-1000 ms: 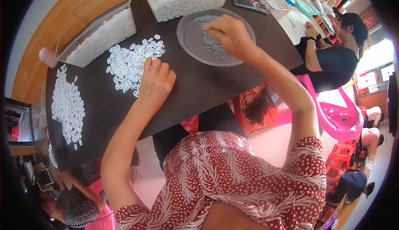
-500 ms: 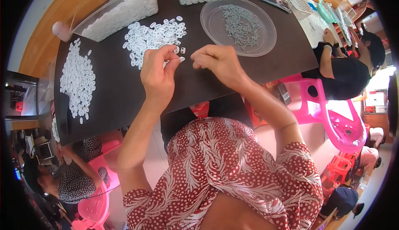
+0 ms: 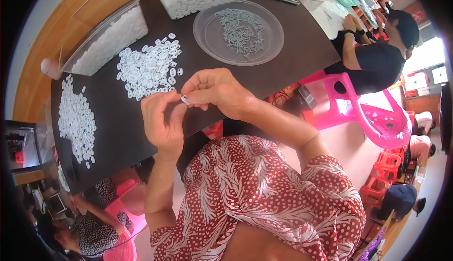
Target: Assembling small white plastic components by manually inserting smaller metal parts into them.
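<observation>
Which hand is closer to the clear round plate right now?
Right. The right hand sits just below the clear round plate, nearer its front rim. The left hand is lower and further left, beside the pile of white rings.

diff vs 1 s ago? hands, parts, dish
Right hand left the clear round dish; left hand lifted off the middle pile of white parts. Both met above the black table's near edge, pinching one small white part. Piles, dish and bins unchanged.
</observation>
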`<act>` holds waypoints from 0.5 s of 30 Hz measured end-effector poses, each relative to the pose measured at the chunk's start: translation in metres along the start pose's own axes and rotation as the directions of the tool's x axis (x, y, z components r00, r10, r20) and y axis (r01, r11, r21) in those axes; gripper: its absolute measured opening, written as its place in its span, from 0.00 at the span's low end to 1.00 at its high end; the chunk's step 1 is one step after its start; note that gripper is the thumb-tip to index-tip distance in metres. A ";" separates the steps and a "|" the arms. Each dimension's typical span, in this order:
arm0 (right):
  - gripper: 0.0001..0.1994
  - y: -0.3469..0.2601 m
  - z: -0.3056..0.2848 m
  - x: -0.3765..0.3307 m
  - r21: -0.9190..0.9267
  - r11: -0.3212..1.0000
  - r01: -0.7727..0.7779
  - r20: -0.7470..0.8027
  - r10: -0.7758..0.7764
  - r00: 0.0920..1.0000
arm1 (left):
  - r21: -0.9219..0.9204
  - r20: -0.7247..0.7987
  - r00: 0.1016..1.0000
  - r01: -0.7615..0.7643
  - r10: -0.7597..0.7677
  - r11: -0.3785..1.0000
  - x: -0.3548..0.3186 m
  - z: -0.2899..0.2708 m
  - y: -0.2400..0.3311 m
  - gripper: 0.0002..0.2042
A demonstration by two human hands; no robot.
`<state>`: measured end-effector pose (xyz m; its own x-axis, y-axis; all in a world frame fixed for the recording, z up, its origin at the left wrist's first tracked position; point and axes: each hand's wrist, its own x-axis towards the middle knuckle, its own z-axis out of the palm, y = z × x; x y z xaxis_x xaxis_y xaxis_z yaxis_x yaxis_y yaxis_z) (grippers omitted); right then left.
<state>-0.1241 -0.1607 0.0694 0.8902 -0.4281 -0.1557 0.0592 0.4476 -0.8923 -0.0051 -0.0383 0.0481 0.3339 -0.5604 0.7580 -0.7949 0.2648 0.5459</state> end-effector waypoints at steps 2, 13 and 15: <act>0.07 -0.002 0.000 -0.004 -0.261 0.959 0.110 -0.082 -0.135 0.987 | -0.219 -0.032 0.934 0.341 -0.356 0.914 -0.007 0.009 0.003 0.13; 0.04 0.017 -0.003 -0.013 -0.600 0.746 0.289 -0.068 -0.407 0.911 | -0.558 0.229 0.709 0.657 -0.666 0.507 -0.013 0.019 0.015 0.08; 0.04 0.019 -0.004 -0.016 -0.708 0.614 0.350 -0.008 -0.502 0.865 | -0.563 0.273 0.682 0.685 -0.679 0.462 -0.014 0.018 0.018 0.08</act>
<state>-0.1386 -0.1485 0.0532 0.7368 -0.6010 0.3097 0.0279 -0.4307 -0.9021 -0.0330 -0.0401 0.0412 0.6291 -0.7758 0.0492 0.1469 0.1807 0.9725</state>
